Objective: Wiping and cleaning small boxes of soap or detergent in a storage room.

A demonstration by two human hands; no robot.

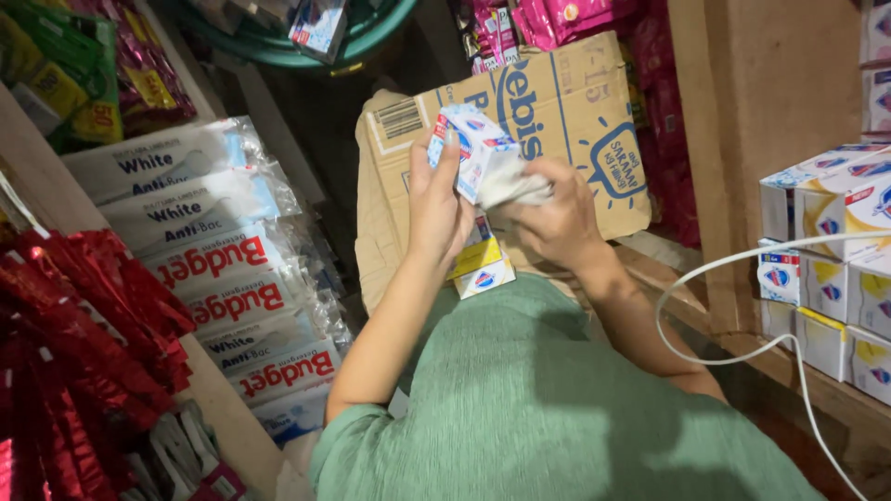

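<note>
Soap box, small, white and blue with a red patch: held up in front of the cardboard carton, tilted, at the centre of the view. Left hand grasps it from below and behind, fingers curled up along its left face. Right hand is clenched on a white cloth, pressed against the box's right side; cloth and box touch.

Cardboard carton, brown with blue print and a label patch, flaps open: stands on the floor just behind both hands, leaning back against hanging pink sachet strips.

Further soap boxes, yellow-and-white and blue-and-white: stacked directly beneath the hands, in front of the carton's lower edge, partly hidden by the wrists.

Stacked soap cartons, white with blue, red and yellow marks: on a wooden shelf at the right, well apart from the hands.

Detergent bars in clear wrappers, white with blue and red lettering: lying in a row down the left side, on a sloping ledge.

Red foil sachet strips: hanging at far left, overlapping the detergent row.

White cable: loops from the right edge across the shelf front, near the right forearm.

Green garment: the person's own, filling the lower centre.
</note>
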